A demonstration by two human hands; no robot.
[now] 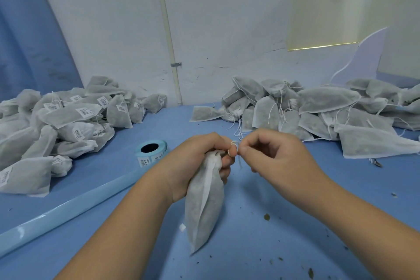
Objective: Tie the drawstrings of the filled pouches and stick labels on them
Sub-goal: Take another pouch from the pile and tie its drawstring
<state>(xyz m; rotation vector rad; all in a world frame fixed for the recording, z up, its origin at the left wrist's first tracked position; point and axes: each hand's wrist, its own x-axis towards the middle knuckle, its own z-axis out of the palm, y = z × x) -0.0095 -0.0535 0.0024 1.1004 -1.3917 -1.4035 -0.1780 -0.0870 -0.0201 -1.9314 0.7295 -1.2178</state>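
Head view: left hand [197, 166] grips the neck of the filled pouch [204, 211] at centre frame, keeping it shut. The drawstring [234, 143] loops round one fingertip, and the right hand [272, 154] pinches the free end to pull. Label roll [151, 150] sits just left, presumably staged for the next step. The knot is buried between the fingertips, so I can't tell if it's cinched.

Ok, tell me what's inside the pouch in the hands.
A dark, grainy filling shows dimly through the thin white fabric of the pouch; what it is cannot be told. The left hand grips the neck and covers the top of it.
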